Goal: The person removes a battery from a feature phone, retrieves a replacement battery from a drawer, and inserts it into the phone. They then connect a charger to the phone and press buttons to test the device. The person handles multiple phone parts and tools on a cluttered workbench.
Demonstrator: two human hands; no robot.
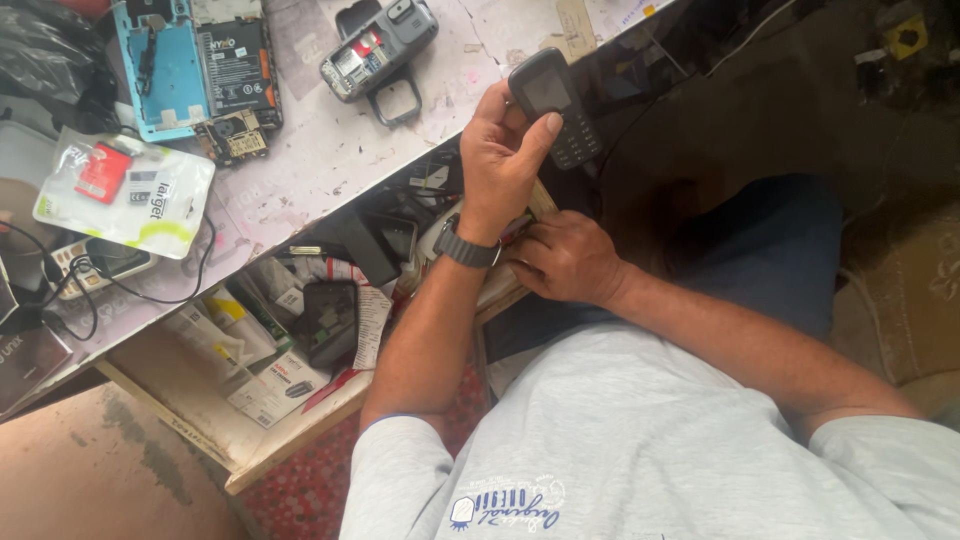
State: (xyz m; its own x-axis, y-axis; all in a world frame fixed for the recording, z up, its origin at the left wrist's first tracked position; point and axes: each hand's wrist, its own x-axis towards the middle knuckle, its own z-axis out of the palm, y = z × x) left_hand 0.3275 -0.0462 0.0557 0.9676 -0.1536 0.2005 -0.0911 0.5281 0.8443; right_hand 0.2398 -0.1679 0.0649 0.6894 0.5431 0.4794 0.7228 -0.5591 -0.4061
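Note:
My left hand, with a dark watch on its wrist, is raised over the worktop's edge and shut on a black keypad phone. The thumb lies along the phone's side, and its screen and keys face me. My right hand rests lower, at the right end of an open wooden drawer, with its fingers curled down among the drawer's contents. Whatever those fingers touch or hold is hidden.
On the pale worktop lie an opened smartphone with a blue frame, a dismantled grey keypad phone, a plastic packet holding a red card and black cables. The drawer holds a black phone, papers and small boxes.

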